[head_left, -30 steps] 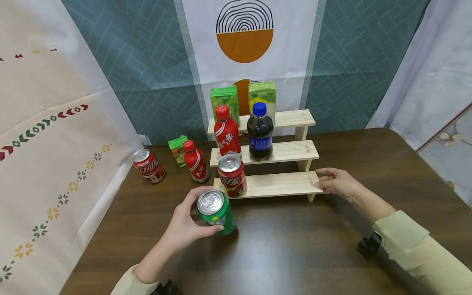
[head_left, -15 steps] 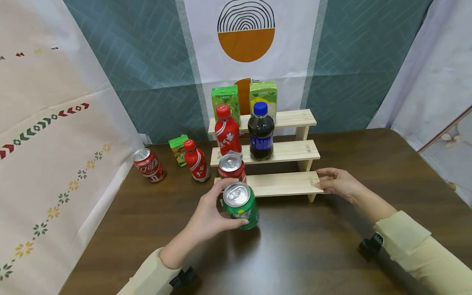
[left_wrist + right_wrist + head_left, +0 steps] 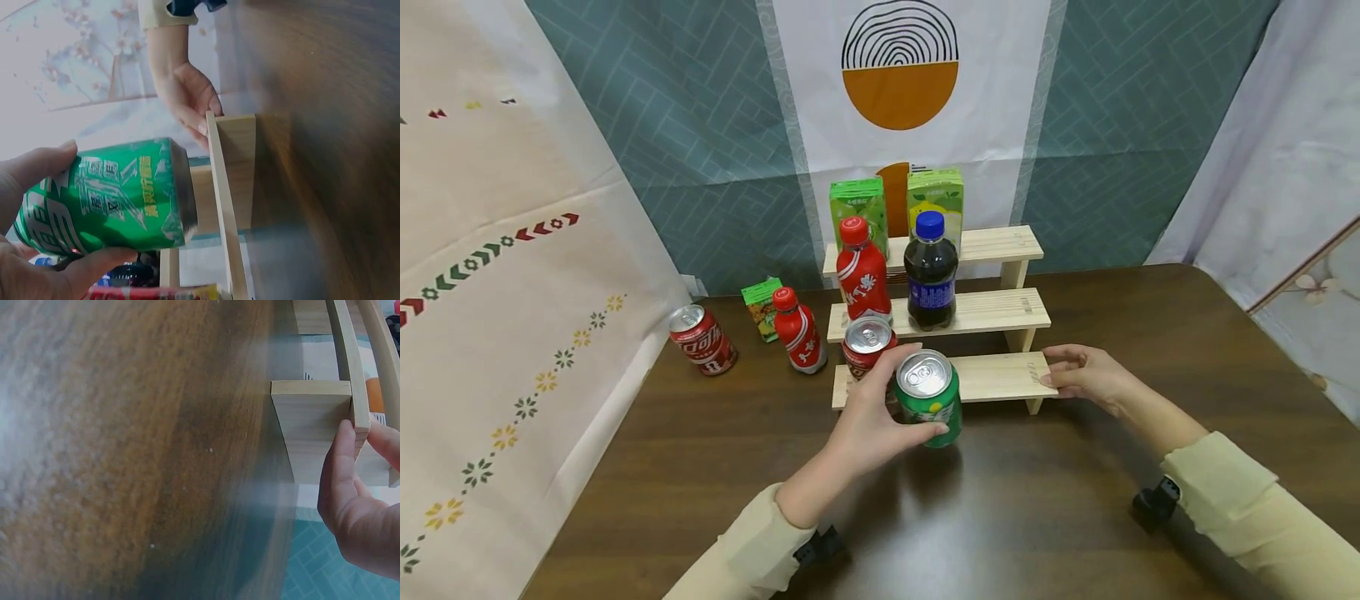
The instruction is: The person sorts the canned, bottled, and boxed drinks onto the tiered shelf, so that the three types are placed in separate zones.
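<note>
My left hand (image 3: 871, 425) grips a green soda can (image 3: 934, 400) around its side, thumb in front. The can is held off the table, before the bottom step of a three-tier wooden shelf (image 3: 1000, 379); in the left wrist view the green can (image 3: 112, 197) lies sideways in the picture. With thumb and fingers, my right hand (image 3: 1086, 377) pinches the right end of the bottom step, as the right wrist view shows at the board's end (image 3: 360, 412). A red cola can (image 3: 867, 342) stands at the left of that step, partly hidden by my left hand.
The middle step bears a red bottle (image 3: 862, 279) and a dark bottle with a blue cap (image 3: 931, 271). Two green drink cartons (image 3: 934, 200) stand on top. Left of the shelf, on the table, are a red can (image 3: 703, 340), another red bottle (image 3: 800, 332) and a small carton (image 3: 763, 307).
My left hand has carried the green can rightward and slightly away from me, from left of the red can on the shelf to right of it. The right hand stays at the shelf's end.
</note>
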Motion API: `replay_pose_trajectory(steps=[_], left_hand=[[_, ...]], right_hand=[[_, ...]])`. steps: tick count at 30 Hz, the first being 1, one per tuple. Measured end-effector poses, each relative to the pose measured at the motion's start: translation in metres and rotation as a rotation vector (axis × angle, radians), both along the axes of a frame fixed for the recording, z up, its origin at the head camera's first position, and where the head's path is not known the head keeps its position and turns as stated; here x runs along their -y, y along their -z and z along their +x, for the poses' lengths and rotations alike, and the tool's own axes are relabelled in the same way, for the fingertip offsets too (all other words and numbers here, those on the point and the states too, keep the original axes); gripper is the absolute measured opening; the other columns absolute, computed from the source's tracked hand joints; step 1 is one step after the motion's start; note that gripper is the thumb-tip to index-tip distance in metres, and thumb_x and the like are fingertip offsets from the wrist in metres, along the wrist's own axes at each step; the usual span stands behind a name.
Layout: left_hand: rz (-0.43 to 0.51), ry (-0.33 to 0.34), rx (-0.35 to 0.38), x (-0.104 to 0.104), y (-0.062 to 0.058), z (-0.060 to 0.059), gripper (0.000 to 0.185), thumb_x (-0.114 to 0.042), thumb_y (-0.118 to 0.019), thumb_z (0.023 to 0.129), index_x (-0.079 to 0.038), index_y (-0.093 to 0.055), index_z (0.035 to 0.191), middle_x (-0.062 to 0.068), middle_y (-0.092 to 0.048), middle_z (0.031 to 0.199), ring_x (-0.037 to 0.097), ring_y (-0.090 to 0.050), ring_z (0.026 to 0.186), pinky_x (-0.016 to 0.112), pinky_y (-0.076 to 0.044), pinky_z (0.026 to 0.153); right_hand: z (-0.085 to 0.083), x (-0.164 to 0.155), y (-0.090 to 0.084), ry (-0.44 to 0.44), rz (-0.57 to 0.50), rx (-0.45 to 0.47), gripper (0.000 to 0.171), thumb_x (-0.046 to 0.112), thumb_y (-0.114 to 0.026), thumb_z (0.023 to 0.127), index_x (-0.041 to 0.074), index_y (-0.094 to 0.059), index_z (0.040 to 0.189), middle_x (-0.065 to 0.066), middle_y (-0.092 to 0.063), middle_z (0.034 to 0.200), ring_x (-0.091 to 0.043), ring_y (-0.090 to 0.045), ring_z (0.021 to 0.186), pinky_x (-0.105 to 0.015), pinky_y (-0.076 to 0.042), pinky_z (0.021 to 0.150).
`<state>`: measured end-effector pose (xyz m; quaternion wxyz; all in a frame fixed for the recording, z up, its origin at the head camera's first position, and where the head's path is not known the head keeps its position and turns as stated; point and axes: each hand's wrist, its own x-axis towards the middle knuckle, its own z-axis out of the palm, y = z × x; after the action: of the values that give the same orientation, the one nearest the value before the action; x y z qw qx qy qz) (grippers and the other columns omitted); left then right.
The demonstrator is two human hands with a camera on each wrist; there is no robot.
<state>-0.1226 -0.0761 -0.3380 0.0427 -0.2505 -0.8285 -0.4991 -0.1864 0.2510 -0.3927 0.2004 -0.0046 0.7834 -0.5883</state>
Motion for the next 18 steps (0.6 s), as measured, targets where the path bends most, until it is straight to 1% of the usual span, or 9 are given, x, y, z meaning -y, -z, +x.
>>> replay_pose_trajectory(steps=[3,4,5,9,14,16,18], left_hand=[[0.004,-0.031,0.0,-0.009,0.0,-0.004,0.083,-0.011,-0.086,0.067,-0.014,-0.041,0.137,0.005,-0.056,0.129,0.02,-0.055,0.116,0.047,-0.046,0.099],[0.01,-0.036,0.003,-0.012,0.0,-0.006,0.084,-0.011,-0.086,0.067,-0.013,-0.041,0.137,0.006,-0.056,0.13,0.02,-0.055,0.116,0.043,-0.05,0.095],[0.014,-0.041,0.005,-0.015,-0.001,-0.008,0.084,-0.011,-0.086,0.067,-0.012,-0.04,0.138,0.006,-0.056,0.13,0.02,-0.055,0.116,0.041,-0.051,0.094],[0.031,-0.084,0.025,-0.025,-0.002,-0.015,0.085,-0.01,-0.086,0.068,-0.011,-0.039,0.139,0.008,-0.055,0.131,0.022,-0.055,0.118,0.041,-0.051,0.094],[0.016,-0.164,0.061,-0.034,0.0,-0.018,0.086,-0.01,-0.086,0.068,-0.01,-0.038,0.139,0.01,-0.053,0.133,0.025,-0.053,0.121,0.043,-0.048,0.1],[0.0,-0.188,0.063,-0.037,0.002,-0.018,0.086,-0.011,-0.085,0.068,-0.01,-0.037,0.139,0.011,-0.053,0.133,0.026,-0.053,0.121,0.043,-0.047,0.101],[-0.011,-0.205,0.048,-0.04,0.005,-0.019,0.086,-0.011,-0.085,0.069,-0.009,-0.036,0.139,0.013,-0.052,0.133,0.028,-0.053,0.121,0.045,-0.046,0.101]], right_hand=[[0.001,0.001,-0.001,0.002,0.007,0.005,0.072,0.01,-0.066,0.088,-0.013,-0.024,0.142,-0.011,-0.059,0.11,-0.006,-0.061,0.082,-0.024,-0.055,0.074],[0.001,0.0,-0.001,0.004,0.008,0.006,0.072,0.01,-0.066,0.088,-0.013,-0.024,0.142,-0.011,-0.059,0.11,-0.006,-0.061,0.082,-0.024,-0.055,0.074],[0.001,0.0,-0.002,0.004,0.009,0.005,0.072,0.01,-0.065,0.088,-0.013,-0.024,0.142,-0.012,-0.059,0.111,-0.006,-0.061,0.083,-0.023,-0.055,0.074],[0.0,0.0,-0.003,0.009,0.011,-0.004,0.072,0.01,-0.065,0.089,-0.013,-0.023,0.142,-0.014,-0.057,0.113,-0.006,-0.06,0.082,-0.023,-0.055,0.074],[-0.001,0.001,-0.001,0.01,0.024,0.006,0.072,0.011,-0.065,0.089,-0.012,-0.024,0.143,-0.016,-0.056,0.115,-0.007,-0.059,0.083,-0.023,-0.055,0.074],[-0.001,0.002,0.0,0.007,0.03,0.009,0.072,0.011,-0.065,0.089,-0.012,-0.024,0.143,-0.018,-0.055,0.117,-0.007,-0.059,0.084,-0.023,-0.055,0.074],[-0.001,0.002,-0.001,0.005,0.033,0.007,0.072,0.011,-0.065,0.089,-0.012,-0.024,0.143,-0.02,-0.054,0.119,-0.008,-0.059,0.084,-0.024,-0.055,0.075]])
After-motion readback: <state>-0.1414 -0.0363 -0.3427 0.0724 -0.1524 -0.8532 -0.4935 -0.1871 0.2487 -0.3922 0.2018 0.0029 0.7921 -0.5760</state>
